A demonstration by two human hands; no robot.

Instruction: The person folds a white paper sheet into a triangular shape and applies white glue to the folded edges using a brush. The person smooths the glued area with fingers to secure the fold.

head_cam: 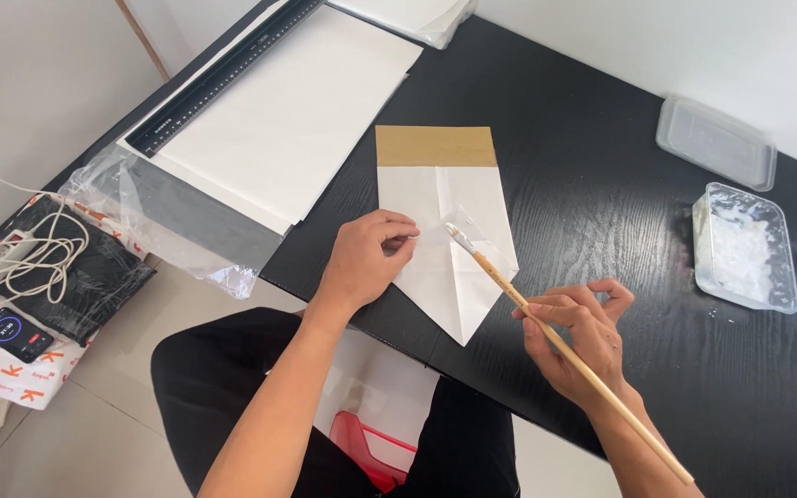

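Observation:
A folded white paper piece [449, 235] with a brown band across its far end lies on the black table [601, 212], its near end folded to a point. My left hand [366, 258] presses on its left side, fingers bent over the fold. My right hand [578, 337] holds a long wooden brush [546, 327], whose white tip rests on the paper near the middle fold.
A clear tub of white paste [747, 247] stands at the right, its lid [717, 140] behind it. A stack of white sheets [279, 120] and a black ruler [223, 74] lie at the far left. Plastic wrap [177, 221] hangs off the table's left edge. Cables and bags sit on the floor.

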